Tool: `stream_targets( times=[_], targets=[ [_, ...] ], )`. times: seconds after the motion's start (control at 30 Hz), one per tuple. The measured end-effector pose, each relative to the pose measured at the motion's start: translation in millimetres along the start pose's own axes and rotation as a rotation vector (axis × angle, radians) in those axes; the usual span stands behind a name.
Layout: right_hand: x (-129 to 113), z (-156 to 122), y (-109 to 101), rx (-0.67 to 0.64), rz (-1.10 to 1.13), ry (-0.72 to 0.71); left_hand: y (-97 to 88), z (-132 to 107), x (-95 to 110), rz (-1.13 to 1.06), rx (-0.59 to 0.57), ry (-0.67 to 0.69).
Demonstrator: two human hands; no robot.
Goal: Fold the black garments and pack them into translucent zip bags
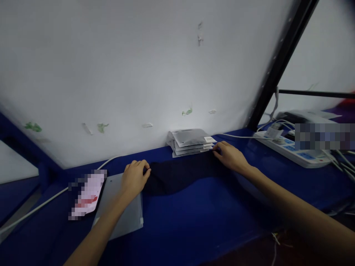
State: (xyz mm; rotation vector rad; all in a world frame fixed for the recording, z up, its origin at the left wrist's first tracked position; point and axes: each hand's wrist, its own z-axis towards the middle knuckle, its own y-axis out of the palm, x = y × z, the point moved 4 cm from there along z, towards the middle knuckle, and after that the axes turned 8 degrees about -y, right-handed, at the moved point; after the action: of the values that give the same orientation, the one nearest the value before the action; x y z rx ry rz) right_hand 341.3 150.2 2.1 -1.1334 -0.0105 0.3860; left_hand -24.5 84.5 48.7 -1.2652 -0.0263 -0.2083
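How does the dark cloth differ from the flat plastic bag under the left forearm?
The dark cloth is nearly black and opaque; the plastic bag is pale and cloudy. The cloth's near edge is wavy; the bag's edges look straight. The left hand and right hand pinch the cloth, while neither grips the bag. Both things lie on the blue table.

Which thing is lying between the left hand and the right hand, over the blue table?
In the head view, a dark cloth extends over the blue table between the left hand and the right hand, one at each end.
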Motion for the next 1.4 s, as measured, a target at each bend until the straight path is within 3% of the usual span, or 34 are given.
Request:
stream_targets(
  times=[0.13, 0.3, 0.4, 0.5, 0.63, 0.87, 1.4],
  targets=[
    [-4.2, -15.5, -26.6, 0.171, 0.14, -0.073, -20.8, -22.4, 3.3, -0.09, 0.005, 0.001],
    [-4.3, -62.1, -57.1, 0.251, 0.229, -0.143, -33.0, -70.2, 9.2, -0.271, 0.019, 0.127],
    [-6.0, -98.1, -57.9, 0.194, 0.216, -0.201, -26.8, -99.2, 15.3, -0.26, 0.002, 0.221],
    [-9.0, -130.0, -46.1, 0.066, 0.218, -0.227, -15.5, -124.4, 21.8, -0.221, -0.046, 0.281],
    [-14.0, -153.2, -33.6, -0.054, 0.236, -0.229, -6.7, -146.0, 24.3, -0.183, -0.042, 0.282],
    [-21.0, -154.1, -37.5, -0.128, 0.24, -0.202, -6.0, -151.5, 19.0, -0.149, 0.043, 0.27],
    [-18.7, -158.4, -34.8, -0.092, 0.258, -0.148, -4.4, -152.6, 16.7, -0.172, 0.059, 0.233]
  ],
)
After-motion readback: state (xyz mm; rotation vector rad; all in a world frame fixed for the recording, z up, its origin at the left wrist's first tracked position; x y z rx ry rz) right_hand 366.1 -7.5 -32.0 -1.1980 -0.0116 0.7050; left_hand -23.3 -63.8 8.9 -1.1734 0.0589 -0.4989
